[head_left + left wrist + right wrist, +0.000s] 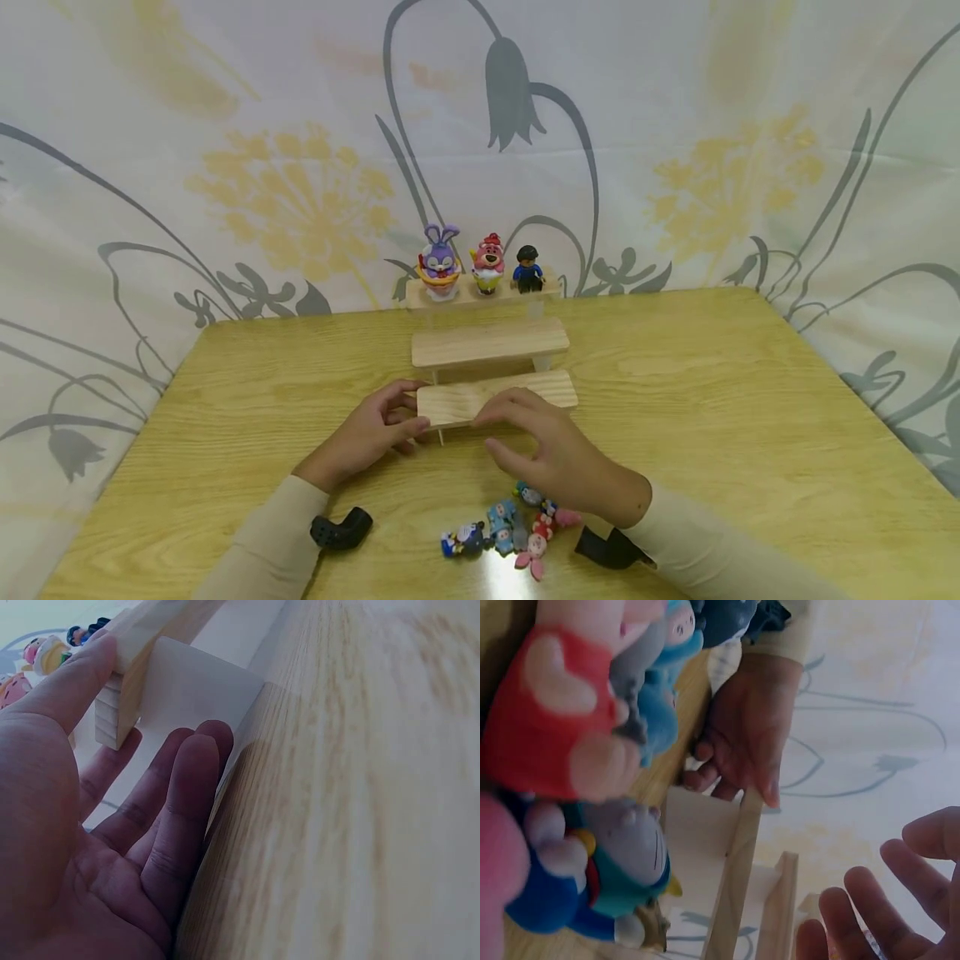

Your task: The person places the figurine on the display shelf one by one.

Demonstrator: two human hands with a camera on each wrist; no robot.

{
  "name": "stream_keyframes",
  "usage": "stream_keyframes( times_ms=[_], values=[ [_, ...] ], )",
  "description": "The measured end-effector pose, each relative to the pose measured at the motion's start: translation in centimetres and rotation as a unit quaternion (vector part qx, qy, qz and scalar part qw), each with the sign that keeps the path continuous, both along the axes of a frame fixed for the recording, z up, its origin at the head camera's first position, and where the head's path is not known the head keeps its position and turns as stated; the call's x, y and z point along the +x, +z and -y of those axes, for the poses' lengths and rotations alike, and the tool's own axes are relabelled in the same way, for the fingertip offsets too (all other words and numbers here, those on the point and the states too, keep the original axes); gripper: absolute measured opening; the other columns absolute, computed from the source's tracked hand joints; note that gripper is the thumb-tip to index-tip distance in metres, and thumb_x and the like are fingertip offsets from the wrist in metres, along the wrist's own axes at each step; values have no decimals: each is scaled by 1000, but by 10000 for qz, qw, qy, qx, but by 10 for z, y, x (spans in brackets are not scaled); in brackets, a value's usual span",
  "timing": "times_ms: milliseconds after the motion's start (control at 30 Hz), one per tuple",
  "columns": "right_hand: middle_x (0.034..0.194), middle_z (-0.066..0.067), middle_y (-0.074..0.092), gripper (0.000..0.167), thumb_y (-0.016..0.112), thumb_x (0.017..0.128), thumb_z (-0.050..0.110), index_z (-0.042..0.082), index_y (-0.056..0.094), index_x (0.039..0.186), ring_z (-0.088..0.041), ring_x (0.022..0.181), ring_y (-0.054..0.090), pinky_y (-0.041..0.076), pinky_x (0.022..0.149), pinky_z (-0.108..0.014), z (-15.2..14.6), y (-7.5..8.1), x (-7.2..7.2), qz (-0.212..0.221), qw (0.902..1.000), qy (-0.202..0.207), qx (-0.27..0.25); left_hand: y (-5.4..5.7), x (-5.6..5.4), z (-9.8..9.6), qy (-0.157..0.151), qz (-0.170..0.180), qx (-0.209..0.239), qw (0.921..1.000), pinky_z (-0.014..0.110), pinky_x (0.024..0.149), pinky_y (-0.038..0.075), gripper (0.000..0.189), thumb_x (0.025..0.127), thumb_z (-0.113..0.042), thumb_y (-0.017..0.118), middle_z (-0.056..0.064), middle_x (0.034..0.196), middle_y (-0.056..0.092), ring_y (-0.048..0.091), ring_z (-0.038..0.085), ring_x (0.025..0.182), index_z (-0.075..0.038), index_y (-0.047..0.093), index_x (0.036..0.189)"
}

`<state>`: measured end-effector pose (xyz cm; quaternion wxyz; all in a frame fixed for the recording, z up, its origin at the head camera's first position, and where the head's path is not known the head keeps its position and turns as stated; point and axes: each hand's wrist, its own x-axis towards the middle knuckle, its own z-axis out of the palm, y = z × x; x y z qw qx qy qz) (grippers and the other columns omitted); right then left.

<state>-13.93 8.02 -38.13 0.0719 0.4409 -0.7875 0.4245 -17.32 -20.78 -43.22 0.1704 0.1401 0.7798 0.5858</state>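
A small three-tier wooden display stand has its lowest board (517,393) toward me. My left hand (367,429) pinches the left end of that board, thumb on top and the index finger at its underside; the other fingers curl beside the pale side support (195,686). Over the board's front edge hovers my right hand (562,458), fingers loosely bent and holding nothing. Below it lies a cluster of small figurines, among them a pink-eared rabbit in red (537,540), a light-blue figure (501,521) and a grey-faced figure in blue and green (634,844).
On the top tier stand a purple rabbit figurine (439,262), a pink bear figurine (489,260) and a black-haired toy figure in blue (528,271). The middle board (491,342) is bare. Black curved pieces (341,530) show beside both wrists. A flowered cloth (480,167) hangs behind the wooden table (697,400).
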Motion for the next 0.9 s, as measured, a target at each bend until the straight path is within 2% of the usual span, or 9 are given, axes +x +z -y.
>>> stream_keyframes(
  times_ms=[233,433,700,900],
  values=[
    [117,3,64,19,62,99,10,18,67,116,-12,110,60,55,92,-35,5,1,8,120,9995,277,90,-1,1,3,46,11,12,10000,36,77,60,61,99,-27,65,24,130,49,67,21,98,-6,38,149],
    [116,6,63,16,59,103,20,19,68,116,-9,109,60,55,93,-33,7,0,16,345,9962,601,525,0,2,4,63,11,-2,10000,36,77,60,60,99,-27,65,23,131,50,67,21,98,-8,38,150],
    [111,4,65,12,64,100,16,13,69,110,-7,102,63,56,88,-27,10,-7,19,359,9914,1116,583,-1,2,2,59,24,-3,10000,36,76,60,59,99,-26,65,22,132,50,67,21,99,-11,38,150],
    [111,5,64,16,62,101,24,13,70,109,-5,103,62,55,90,-23,8,-12,21,538,9878,1242,772,0,2,-1,32,38,6,10000,36,76,59,59,99,-27,65,22,131,49,66,22,99,-10,39,149]
  ],
)
